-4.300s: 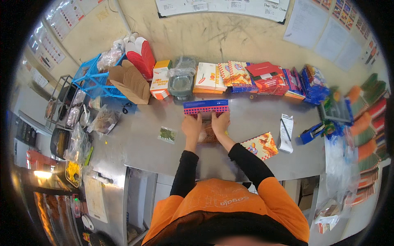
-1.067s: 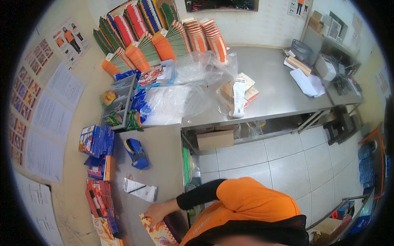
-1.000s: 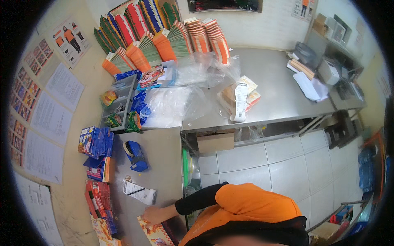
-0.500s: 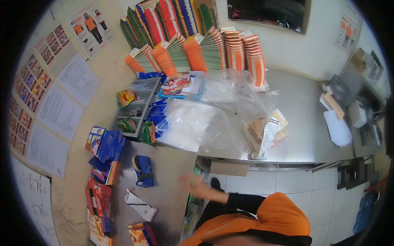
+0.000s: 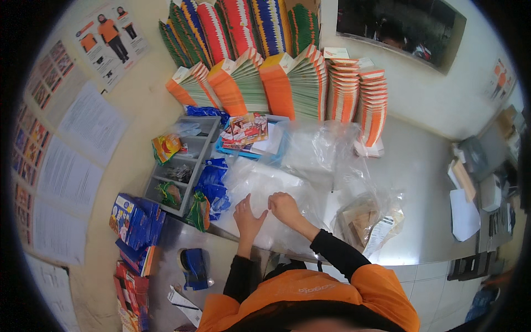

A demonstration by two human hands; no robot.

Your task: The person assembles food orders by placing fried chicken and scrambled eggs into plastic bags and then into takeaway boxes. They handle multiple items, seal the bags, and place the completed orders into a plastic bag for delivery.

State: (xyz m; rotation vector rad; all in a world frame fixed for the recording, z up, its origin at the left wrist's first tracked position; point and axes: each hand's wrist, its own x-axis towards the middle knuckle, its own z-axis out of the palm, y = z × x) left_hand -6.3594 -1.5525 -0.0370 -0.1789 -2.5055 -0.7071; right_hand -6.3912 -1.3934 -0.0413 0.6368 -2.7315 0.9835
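Note:
Both my hands are over a pile of clear plastic bags [image 5: 251,180] on the metal table. My left hand [image 5: 249,220] has its fingers apart and rests at the pile's near part, with nothing visible in it. Just to its right, my right hand [image 5: 284,207] has its fingers curled together over the plastic. Whatever those fingertips pinch, if anything, is too small to make out. More clear plastic bags [image 5: 315,149] lie farther back. To the right, a clear bag holds a brown package [image 5: 354,224] with a white printed slip [image 5: 380,232].
Left of the bags stand a grey divided tray [image 5: 191,182] with small packets and blue wrappers [image 5: 213,182]. Blue boxes [image 5: 135,221] and a blue tape dispenser [image 5: 193,268] are nearer. Folded orange-and-white cartons [image 5: 276,83] line the back. A blue tray [image 5: 285,135] holds papers.
My body has turned toward the table. The hand that was low near the table's edge has moved up, and both hands are now over the plastic bags.

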